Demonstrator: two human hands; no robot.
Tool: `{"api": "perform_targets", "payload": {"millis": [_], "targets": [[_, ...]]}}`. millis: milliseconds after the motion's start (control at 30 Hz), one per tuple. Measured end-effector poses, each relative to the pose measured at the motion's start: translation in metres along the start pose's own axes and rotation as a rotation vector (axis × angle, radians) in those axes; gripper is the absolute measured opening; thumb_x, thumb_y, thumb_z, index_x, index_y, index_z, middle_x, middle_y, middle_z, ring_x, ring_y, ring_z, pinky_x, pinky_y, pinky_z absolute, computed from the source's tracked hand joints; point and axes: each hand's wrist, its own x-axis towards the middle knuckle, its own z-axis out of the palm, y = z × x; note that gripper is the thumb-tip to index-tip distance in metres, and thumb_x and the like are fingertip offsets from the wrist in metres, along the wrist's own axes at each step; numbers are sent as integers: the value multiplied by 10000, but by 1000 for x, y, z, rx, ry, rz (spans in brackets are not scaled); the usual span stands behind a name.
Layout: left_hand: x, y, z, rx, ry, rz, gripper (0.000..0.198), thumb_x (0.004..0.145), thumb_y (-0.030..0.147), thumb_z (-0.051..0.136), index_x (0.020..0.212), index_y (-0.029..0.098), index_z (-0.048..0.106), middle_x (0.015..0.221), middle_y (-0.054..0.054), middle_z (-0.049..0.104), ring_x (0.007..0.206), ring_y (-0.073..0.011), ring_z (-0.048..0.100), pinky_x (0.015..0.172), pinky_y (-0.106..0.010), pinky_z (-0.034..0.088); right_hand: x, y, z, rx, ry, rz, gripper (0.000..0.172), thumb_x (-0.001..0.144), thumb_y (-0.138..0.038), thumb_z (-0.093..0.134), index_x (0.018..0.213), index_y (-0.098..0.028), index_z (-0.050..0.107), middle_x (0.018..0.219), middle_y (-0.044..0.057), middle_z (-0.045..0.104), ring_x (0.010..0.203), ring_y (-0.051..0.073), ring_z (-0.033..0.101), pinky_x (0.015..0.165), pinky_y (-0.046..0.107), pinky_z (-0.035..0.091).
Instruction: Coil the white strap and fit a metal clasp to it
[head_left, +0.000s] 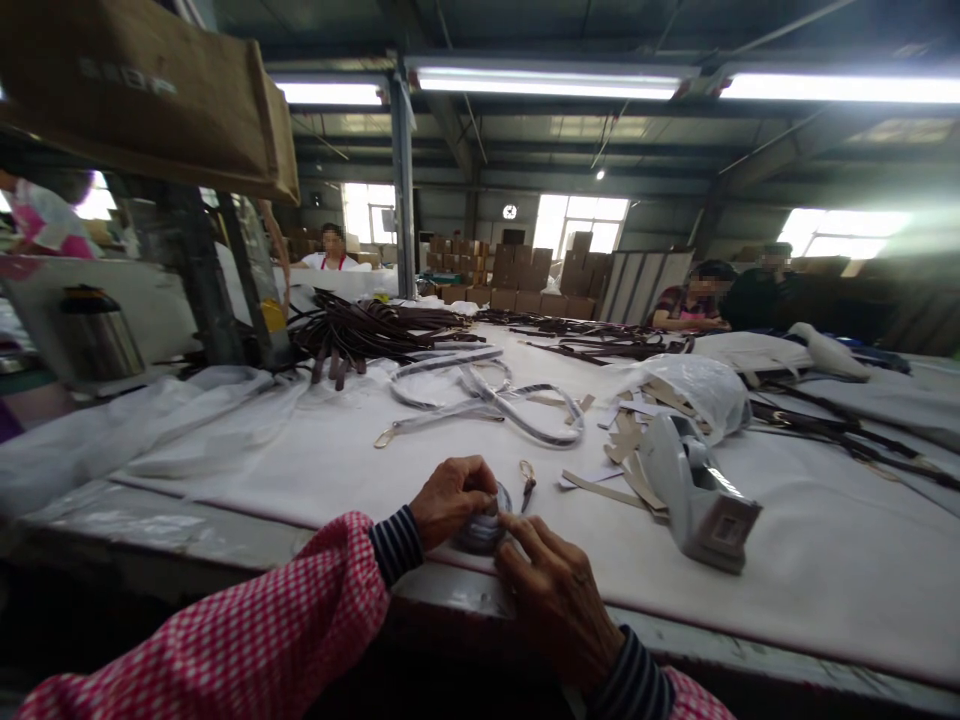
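Just now my left hand [450,503] and my right hand [559,600] are both gripping a small see-through roll [482,530] at the table edge [247,520], with small scissors [527,485] just beyond the roll and a grey tape dispenser [694,490] farther right of it.

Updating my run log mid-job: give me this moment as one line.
left hand: holds small roll | right hand: touches small roll | near: scissors, tape dispenser

Gingham oversleeves [225,615], red and white, fill the lower frame; dark knit cuffs [396,545] carry pale stripes; ring [581,578] on right hand [559,600].
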Motion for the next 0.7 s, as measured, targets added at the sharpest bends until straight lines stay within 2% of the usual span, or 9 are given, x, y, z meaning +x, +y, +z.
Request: {"api": "perform_targets", "payload": {"millis": [100, 200, 367, 467, 567, 700], "targets": [[4, -4, 2, -150, 53, -44, 194, 646, 261, 672, 768, 171, 552, 633, -3, 648, 556, -153, 606, 585, -275, 459, 0, 0, -1, 12, 0, 6, 203, 890, -2, 480, 895, -165, 601, 1238, 124, 640, 945, 267, 589, 762, 378, 539], [4, -3, 4, -234, 66, -50, 238, 633, 271, 720, 758, 165, 547, 612, -7, 655, 534, -145, 605, 581, -274, 465, 1, 2, -1, 43, -8, 19, 177, 899, -12, 512, 905, -170, 593, 1211, 104, 646, 943, 254, 587, 756, 354, 507], [-4, 4, 8, -295, 59, -37, 228, 638, 211, 762, 741, 157, 566, 638, -29, 698, 606, -157, 636, 637, -279, 478, 13, 9, -1, 124, 14, 82, 168, 920, -56, 585, 805, -179, 584, 868, 33, 658, 785, 186, 587, 669, 284, 417], [-7, 4, 9, -306, 77, -44, 230, 615, 167, 781, 736, 149, 586, 671, -17, 703, 619, -142, 630, 626, -254, 462, 21, 15, -1, 176, -3, 144, 139, 878, -59, 643, 809, -178, 626, 794, 8, 638, 728, 163, 585, 632, 267, 374], [-7, 0, 11, -308, 107, -40, 223, 603, 166, 790, 714, 145, 598, 658, 1, 681, 598, -124, 597, 590, -232, 434, 26, 23, -1, 385, -29, 259, 117, 824, -69, 693, 816, -183, 669, 787, -5, 651, 703, 143, 596, 632, 247, 378], [-7, -4, 14, -312, 141, -28, 220, 590, 179, 792, 686, 143, 597, 630, 11, 653, 586, -115, 571, 580, -229, 419, 31, 30, 2, 737, -21, 516, 142, 743, -130, 766, 708, -177, 637, 675, -21, 672, 631, 148, 604, 599, 243, 413]]}}
